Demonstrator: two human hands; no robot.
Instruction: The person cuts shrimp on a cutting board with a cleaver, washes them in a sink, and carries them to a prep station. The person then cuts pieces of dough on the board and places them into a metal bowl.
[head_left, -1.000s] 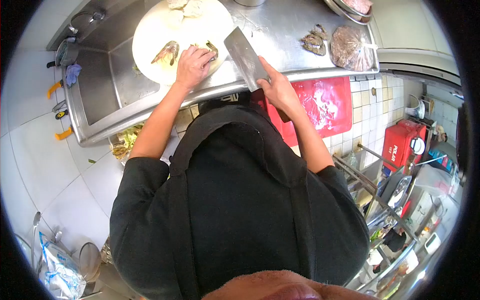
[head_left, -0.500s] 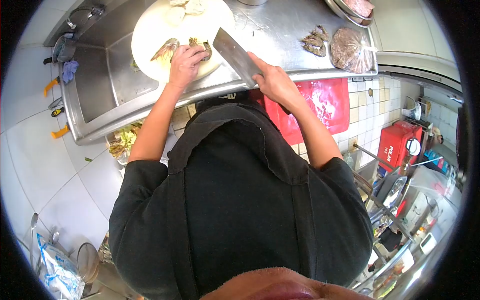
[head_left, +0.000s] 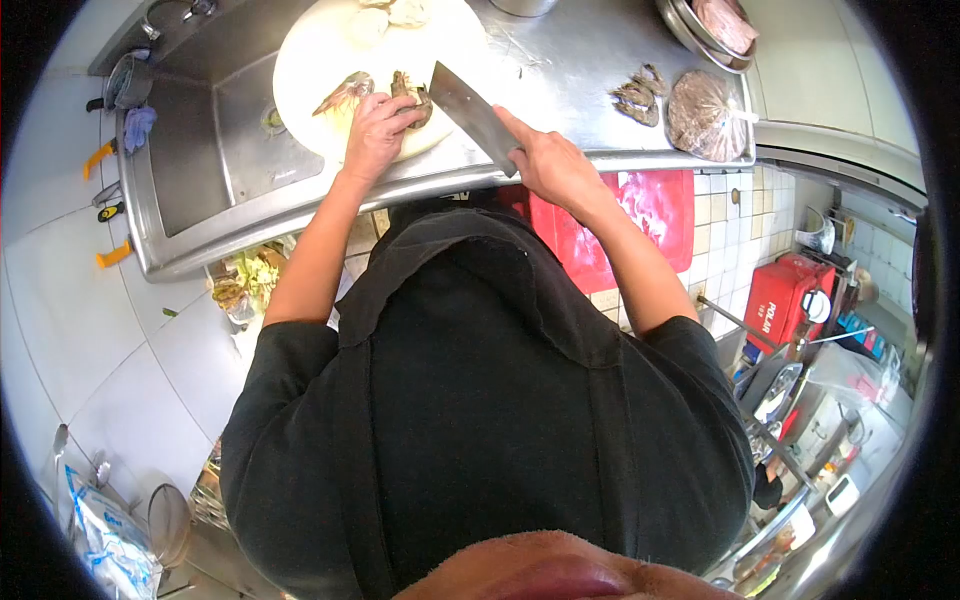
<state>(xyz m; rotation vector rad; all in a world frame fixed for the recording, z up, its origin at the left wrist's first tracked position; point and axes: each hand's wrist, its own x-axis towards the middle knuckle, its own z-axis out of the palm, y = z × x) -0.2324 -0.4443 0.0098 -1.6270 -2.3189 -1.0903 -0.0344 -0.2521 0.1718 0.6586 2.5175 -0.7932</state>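
Large white tiles point(head_left: 130, 365) left; steel sink point(head_left: 182, 165); smaller tiles point(head_left: 740, 225) right.

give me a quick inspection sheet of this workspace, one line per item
Surface: steel counter with sink; round white board on it.
Job's things: cleaver; one prawn under the left fingers, another prawn beside it on the board.
Clutter: prawn pile, tied plastic bag and metal bowls at the counter's right end.
Hands: left hand touching a prawn, grip unclear; right hand holding the cleaver.
Cables: nothing seen.
Surroundings: tiled floor; red POLAR box at right.
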